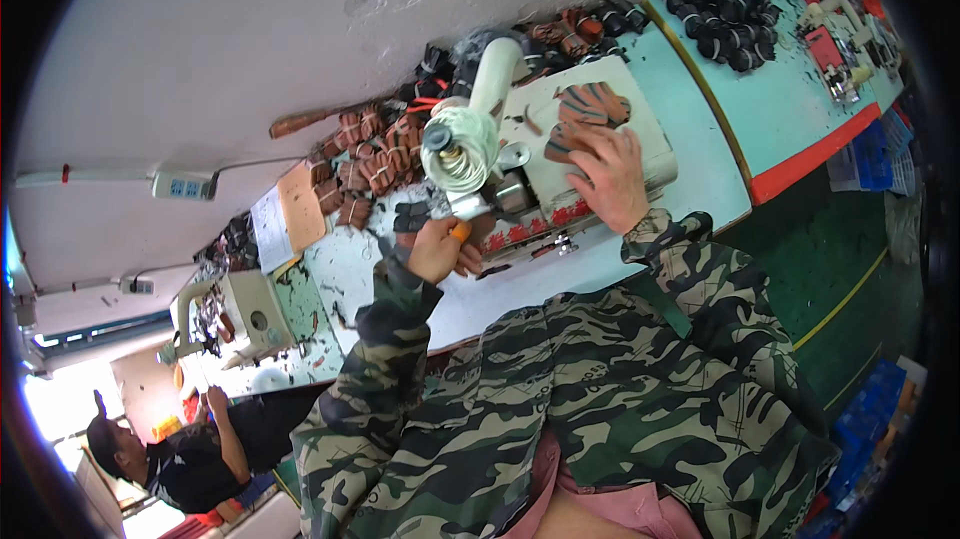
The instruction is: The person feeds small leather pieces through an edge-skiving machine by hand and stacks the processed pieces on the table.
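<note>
My left hand [436,251] is at the front left of a white machine [496,84], its fingers curled closed, with an orange band [460,231] on one finger. What those fingers hold is hidden; a brown piece [482,229] shows just beside them. Small black pieces [411,217] lie right behind this hand. My right hand [612,179] reaches over the machine's pale flat bed [650,144], fingers stretched out. Its fingertips touch a brown piece with dark stripes [560,143]. Just beyond lies a stack of similar striped brown pieces [596,103].
Tied brown bundles [372,164] heap up behind the machine's left side. Black bundles [722,21] lie on the table at far right, near another machine [838,47]. A third machine [245,317] stands at left, where a person in dark clothes [190,459] sits.
</note>
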{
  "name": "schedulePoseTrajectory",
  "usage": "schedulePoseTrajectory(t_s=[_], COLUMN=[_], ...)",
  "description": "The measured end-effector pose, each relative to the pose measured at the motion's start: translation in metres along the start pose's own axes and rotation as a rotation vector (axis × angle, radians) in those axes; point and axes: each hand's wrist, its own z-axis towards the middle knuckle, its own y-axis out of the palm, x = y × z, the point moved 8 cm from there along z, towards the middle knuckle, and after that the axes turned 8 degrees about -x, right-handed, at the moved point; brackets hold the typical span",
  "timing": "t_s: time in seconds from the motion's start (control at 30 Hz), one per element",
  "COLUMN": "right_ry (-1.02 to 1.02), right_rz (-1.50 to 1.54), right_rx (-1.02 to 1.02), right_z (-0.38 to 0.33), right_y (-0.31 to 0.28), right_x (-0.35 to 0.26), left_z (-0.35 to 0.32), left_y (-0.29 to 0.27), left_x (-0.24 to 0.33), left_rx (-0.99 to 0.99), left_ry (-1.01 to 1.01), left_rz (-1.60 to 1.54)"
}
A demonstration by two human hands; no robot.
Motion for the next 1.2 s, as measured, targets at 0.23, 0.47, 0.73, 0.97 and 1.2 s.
schedulePoseTrajectory(t_s=[0.23, 0.47, 0.73, 0.97, 1.2], right_ry=[0.139, 0.14, 0.037, -0.021, -0.033], right_rz=[0.562, 0.418, -0.097, 0.004, -0.14], right_rx=[-0.073, -0.334, 0.056, 0.06, 0.116], right_z=[0.006, 0.02, 0.012, 0.026, 0.012], right_y=[0.01, 0.055, -0.023, 0.011, 0.012], right_x=[-0.027, -0.04, 0.021, -0.019, -0.076], left_z=[0.009, 0.025, 0.005, -0.042, -0.083], left_y=[-0.006, 0.009, 0.024, 0.016, -0.086], left_x=[0.012, 0.023, 0.001, -0.04, -0.197], left_rx=[0.028, -0.1, -0.109, -0.006, 0.387], left_ry=[-0.05, -0.078, -0.004, 0.147, -0.045], left_rz=[0.028, 0.13, -0.046, -0.184, -0.004])
